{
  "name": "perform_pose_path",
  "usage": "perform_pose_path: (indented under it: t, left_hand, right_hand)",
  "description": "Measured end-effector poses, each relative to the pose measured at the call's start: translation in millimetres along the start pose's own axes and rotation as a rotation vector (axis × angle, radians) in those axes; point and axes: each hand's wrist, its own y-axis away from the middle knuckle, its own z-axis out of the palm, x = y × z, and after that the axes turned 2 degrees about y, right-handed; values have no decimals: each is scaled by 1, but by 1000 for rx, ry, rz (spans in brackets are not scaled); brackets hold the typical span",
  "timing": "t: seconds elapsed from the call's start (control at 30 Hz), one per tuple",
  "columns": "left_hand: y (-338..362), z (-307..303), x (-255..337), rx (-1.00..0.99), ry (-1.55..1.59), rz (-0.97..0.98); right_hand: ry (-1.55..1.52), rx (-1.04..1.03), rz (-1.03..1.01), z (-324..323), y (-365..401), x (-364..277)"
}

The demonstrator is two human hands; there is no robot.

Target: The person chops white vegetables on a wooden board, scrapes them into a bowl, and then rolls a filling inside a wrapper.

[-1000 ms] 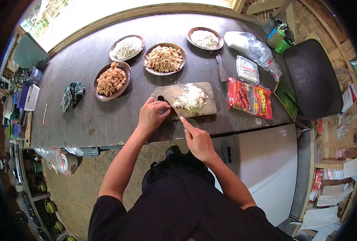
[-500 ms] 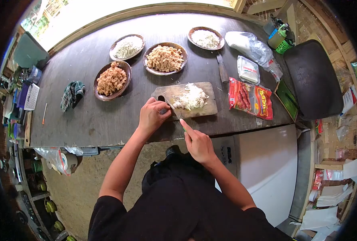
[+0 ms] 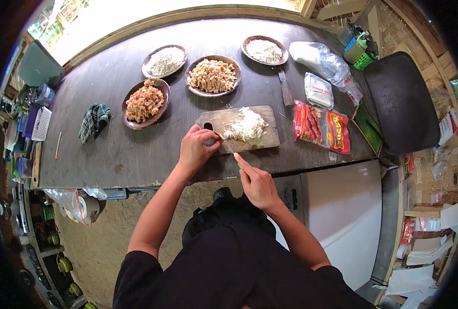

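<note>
1. White shreds [image 3: 247, 125] lie on the board [image 3: 268, 139], two o'clock from the left hand [image 3: 194, 148].
2. Left fingers curl; what they grasp is unclear.
3. Right hand [image 3: 259, 189] grasps the knife [image 3: 240, 166]; tucked left fingertips, short strokes serve best.

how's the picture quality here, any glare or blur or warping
head view: strong fisheye bend, the table edges curve and the corners go black; window side blown out white, washing out the table's far end; plastic bag catches bright glare; knife blade by the right hand hard to make out
</note>
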Motion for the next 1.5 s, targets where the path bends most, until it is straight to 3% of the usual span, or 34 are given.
perform_pose_path:
  t: [0.2,0.3,0.77,1.1,1.5]
  left_hand:
    - [0,0,2,16,-8,4]
    - [0,-1,2,17,-7,-4]
    - [2,1,4,42,-6,-13]
    - [3,2,6,75,-20,8]
    - [5,5,5,79,-8,-59]
  right_hand:
    - [-19,-5,4,4,-1,-1]
    - [132,-40,28,5,-5,-3]
    - [-106,-19,32,1,-4,-4]
    - [61,-32,28,3,-7,0]
    - [-79,-25,34,3,-2,-4]
